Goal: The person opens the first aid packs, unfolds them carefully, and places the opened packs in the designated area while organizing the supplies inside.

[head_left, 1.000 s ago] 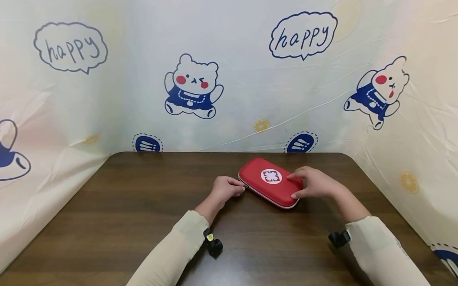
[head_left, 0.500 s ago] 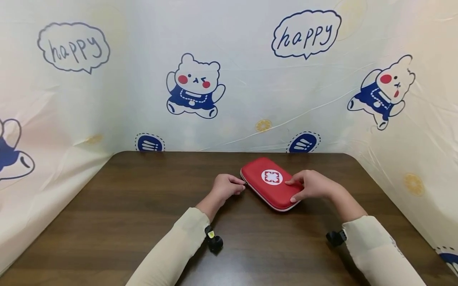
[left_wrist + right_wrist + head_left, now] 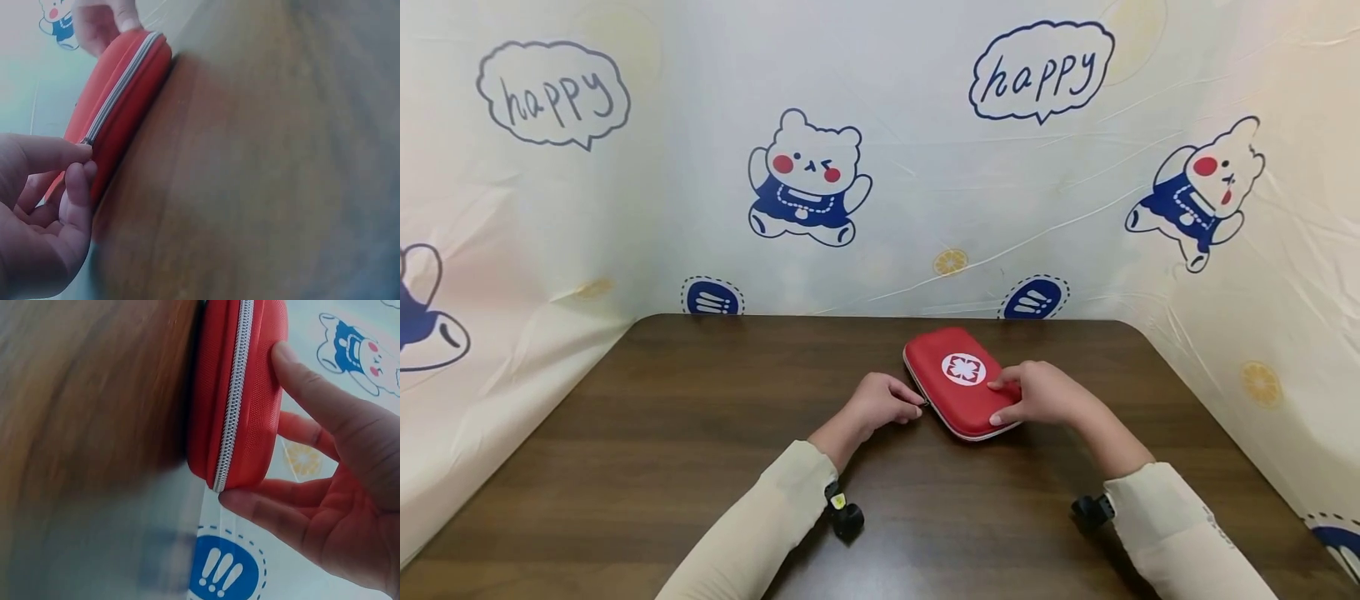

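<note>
A red hard-shell zip case (image 3: pixel 936 358) with a white round emblem lies at an angle on the brown table (image 3: pixel 722 450), right of centre. My left hand (image 3: pixel 883 402) is at its left edge, thumb and forefinger pinching the zipper pull (image 3: pixel 87 142). From there the silver zipper (image 3: pixel 122 87) runs along the side with its teeth closed. My right hand (image 3: pixel 1041 392) grips the right end of the case, thumb on the lid and fingers round the end. In the right wrist view the zipper (image 3: pixel 236 387) is also closed along that side.
Behind the table hangs a pale cloth (image 3: pixel 910 192) printed with bears and the word happy; it continues along both sides. The table's back edge is a short way beyond the case. A small black camera (image 3: pixel 848 521) hangs at the left wrist, another (image 3: pixel 1092 512) at the right.
The case has turned so its left side faces my left hand more. My left hand has shifted slightly right and nearer along the zipper, and my right hand slightly left.
</note>
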A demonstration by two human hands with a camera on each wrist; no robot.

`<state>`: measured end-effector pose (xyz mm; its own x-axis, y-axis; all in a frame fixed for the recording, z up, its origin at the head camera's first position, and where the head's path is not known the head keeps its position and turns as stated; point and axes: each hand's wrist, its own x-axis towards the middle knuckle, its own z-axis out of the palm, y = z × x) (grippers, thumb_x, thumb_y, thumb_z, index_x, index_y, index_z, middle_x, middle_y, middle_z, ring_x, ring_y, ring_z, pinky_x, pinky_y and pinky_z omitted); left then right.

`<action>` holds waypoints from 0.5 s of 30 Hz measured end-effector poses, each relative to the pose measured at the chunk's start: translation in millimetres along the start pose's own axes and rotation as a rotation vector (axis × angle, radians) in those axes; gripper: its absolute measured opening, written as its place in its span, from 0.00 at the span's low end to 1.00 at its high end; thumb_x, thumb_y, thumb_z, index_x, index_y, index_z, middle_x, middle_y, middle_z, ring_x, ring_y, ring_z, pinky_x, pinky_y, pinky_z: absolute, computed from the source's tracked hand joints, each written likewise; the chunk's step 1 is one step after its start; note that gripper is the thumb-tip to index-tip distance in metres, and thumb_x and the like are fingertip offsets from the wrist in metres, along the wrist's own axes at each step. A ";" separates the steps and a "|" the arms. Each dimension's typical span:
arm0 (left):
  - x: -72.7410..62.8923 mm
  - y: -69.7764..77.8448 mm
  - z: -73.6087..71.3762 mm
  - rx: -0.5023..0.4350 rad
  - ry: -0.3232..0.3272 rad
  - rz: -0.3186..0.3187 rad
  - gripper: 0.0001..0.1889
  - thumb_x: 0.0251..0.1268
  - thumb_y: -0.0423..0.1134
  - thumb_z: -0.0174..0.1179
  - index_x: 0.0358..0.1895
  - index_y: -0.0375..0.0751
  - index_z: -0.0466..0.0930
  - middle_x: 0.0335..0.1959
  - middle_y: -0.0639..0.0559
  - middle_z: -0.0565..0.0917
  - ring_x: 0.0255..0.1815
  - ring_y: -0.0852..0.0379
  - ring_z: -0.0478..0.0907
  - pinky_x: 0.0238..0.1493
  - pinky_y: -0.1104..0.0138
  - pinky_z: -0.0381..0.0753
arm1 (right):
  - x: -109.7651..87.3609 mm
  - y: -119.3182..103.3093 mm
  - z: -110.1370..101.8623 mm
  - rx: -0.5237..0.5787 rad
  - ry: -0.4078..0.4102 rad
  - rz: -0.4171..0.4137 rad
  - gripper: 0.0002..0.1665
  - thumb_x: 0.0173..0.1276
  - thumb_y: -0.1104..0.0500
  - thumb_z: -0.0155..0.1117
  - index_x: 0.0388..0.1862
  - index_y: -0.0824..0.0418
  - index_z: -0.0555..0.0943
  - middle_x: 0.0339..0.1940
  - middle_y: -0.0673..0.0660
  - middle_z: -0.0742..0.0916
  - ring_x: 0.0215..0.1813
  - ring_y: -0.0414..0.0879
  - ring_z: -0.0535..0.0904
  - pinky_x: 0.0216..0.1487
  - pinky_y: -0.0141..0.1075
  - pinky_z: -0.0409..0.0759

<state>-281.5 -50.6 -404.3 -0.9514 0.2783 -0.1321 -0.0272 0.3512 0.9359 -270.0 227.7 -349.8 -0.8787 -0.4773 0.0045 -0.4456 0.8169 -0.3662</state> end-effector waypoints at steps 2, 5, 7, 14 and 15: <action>-2.3 1.0 1.5 0.006 -0.024 0.004 0.04 0.52 0.27 0.70 0.32 0.36 0.89 0.29 0.50 0.86 0.22 0.58 0.78 0.30 0.67 0.83 | 1.5 -4.8 1.0 -0.017 0.008 0.010 0.32 0.51 0.43 0.78 0.51 0.60 0.86 0.43 0.55 0.87 0.41 0.47 0.77 0.40 0.39 0.79; -6.0 2.8 3.9 0.016 -0.055 0.010 0.04 0.51 0.26 0.70 0.31 0.36 0.89 0.27 0.50 0.86 0.22 0.59 0.78 0.29 0.68 0.83 | 3.5 -13.0 2.5 -0.039 0.028 0.022 0.32 0.51 0.44 0.78 0.51 0.61 0.86 0.42 0.55 0.87 0.39 0.47 0.77 0.38 0.38 0.78; -8.9 4.0 5.3 0.026 -0.065 0.017 0.05 0.51 0.25 0.70 0.31 0.35 0.89 0.26 0.50 0.86 0.21 0.59 0.77 0.28 0.68 0.83 | 4.9 -17.3 3.8 -0.049 0.037 0.033 0.32 0.52 0.44 0.77 0.51 0.62 0.85 0.41 0.56 0.87 0.39 0.47 0.77 0.37 0.38 0.78; -17.9 3.9 9.8 0.036 -0.106 -0.004 0.03 0.51 0.25 0.71 0.30 0.34 0.89 0.26 0.50 0.86 0.22 0.59 0.78 0.29 0.68 0.83 | 6.7 -26.7 9.9 -0.079 0.057 0.066 0.35 0.52 0.42 0.77 0.52 0.63 0.84 0.43 0.57 0.88 0.41 0.49 0.80 0.41 0.41 0.81; -19.2 4.2 10.5 0.034 -0.114 -0.008 0.03 0.51 0.26 0.71 0.30 0.34 0.89 0.26 0.49 0.86 0.22 0.58 0.78 0.29 0.67 0.83 | 6.8 -28.2 10.9 -0.086 0.061 0.065 0.34 0.52 0.42 0.77 0.52 0.63 0.84 0.43 0.57 0.88 0.41 0.49 0.80 0.42 0.42 0.81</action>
<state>-260.2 -45.1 -401.3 -0.9100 0.3748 -0.1772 -0.0220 0.3833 0.9234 -261.6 197.9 -349.5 -0.9140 -0.4037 0.0412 -0.3979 0.8716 -0.2864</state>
